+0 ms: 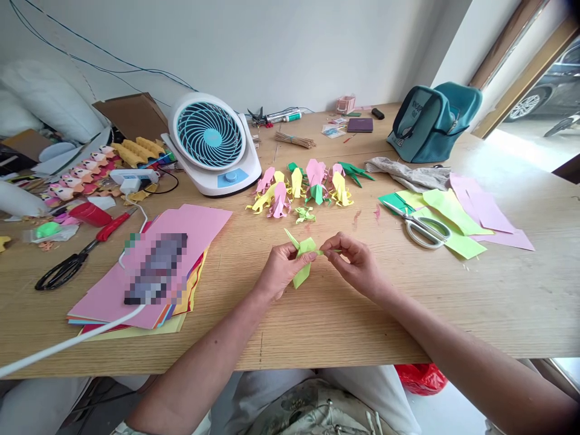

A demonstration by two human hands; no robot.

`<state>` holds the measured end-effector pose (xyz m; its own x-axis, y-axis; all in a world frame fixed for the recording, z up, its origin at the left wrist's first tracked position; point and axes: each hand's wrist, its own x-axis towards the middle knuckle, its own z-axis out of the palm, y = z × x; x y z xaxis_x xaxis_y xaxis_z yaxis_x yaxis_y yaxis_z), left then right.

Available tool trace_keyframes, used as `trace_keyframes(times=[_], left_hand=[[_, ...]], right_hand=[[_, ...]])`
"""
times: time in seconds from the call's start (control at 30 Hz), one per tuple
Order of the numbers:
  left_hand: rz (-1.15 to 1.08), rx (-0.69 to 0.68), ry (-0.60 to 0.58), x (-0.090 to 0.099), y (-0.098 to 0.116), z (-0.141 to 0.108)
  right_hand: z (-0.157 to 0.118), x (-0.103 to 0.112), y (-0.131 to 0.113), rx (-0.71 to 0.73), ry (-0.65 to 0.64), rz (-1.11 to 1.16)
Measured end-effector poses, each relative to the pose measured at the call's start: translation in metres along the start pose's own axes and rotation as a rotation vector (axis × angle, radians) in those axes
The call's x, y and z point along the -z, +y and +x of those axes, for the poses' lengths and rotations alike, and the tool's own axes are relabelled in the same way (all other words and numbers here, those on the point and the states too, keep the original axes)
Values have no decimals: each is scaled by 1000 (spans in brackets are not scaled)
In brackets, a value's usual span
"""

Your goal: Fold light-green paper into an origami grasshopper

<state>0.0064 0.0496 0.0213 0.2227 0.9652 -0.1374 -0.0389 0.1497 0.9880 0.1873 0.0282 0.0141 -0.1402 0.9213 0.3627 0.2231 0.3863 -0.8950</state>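
Note:
A light green folded paper figure (302, 277) is held above the wooden table, close to its front half. My left hand (283, 269) pinches its body between thumb and fingers. One thin point of the paper sticks up past that thumb. With thumb and fingertips, my right hand (351, 263) grips another narrow point at the figure's right side. Just beyond my hands stands a group of finished folded paper figures (316, 173) in pink, yellow and green. A small light green one (305, 214) sits nearest to my fingers.
Scissors (423, 226) lie on green paper pieces (453, 208) at right, beside pink sheets (487, 205). At left, a blurred phone (156, 269) rests on stacked coloured paper (203, 220), near black-and-red scissors (86, 251). A fan (212, 142) and a teal bag (430, 124) stand behind.

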Motion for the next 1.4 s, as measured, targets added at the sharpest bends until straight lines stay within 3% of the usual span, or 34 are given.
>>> trace_keyframes(times=[0.2, 0.33, 0.5, 0.93, 1.4], left_hand=[[-90, 74, -52, 4, 10, -1], [-131, 196, -144, 6, 14, -1], [-133, 250, -229, 6, 11, -2], [7, 232, -244, 7, 7, 1], [254, -74, -158, 0, 5, -6]], right_hand=[[0, 10, -7, 218, -136, -144], [0, 16, -6, 408, -140, -259], [0, 19, -4, 546, -170, -422], [-1, 25, -11, 676, -273, -610], [-5, 21, -10, 580, -260, -577]])
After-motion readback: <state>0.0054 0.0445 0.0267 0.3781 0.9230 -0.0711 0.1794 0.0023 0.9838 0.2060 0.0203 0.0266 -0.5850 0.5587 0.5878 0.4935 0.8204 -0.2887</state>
